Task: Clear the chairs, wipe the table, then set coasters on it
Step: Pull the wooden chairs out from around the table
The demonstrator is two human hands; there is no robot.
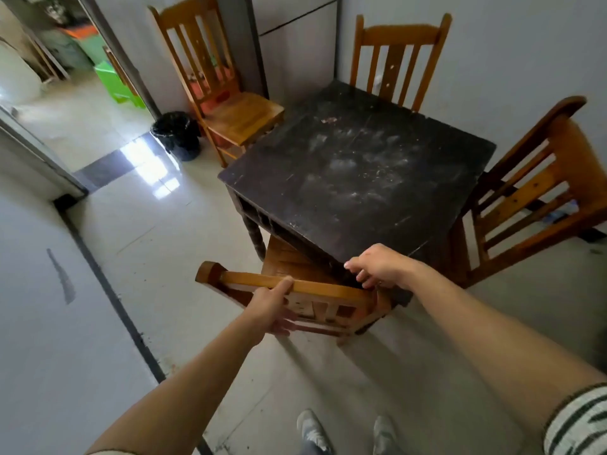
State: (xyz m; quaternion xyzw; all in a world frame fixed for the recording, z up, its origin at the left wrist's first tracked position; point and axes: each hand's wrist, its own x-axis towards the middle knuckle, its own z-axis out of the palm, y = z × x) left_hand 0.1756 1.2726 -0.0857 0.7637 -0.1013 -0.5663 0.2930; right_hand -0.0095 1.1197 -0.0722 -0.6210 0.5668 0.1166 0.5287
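Note:
A dark, dusty square table stands in a corner. A wooden chair is tucked under its near side, seat beneath the top. My left hand grips the top rail of that chair's back. My right hand hovers over the right end of the same rail by the table's near corner, fingers loosely curled, holding nothing that shows. Three more wooden chairs stand around: one at the far left, one at the far side, one on the right.
A black-lined waste bin sits on the floor left of the far-left chair. An open doorway at upper left leads to a room with green bins. White walls close in on the left and right. Tiled floor stretches left of the table.

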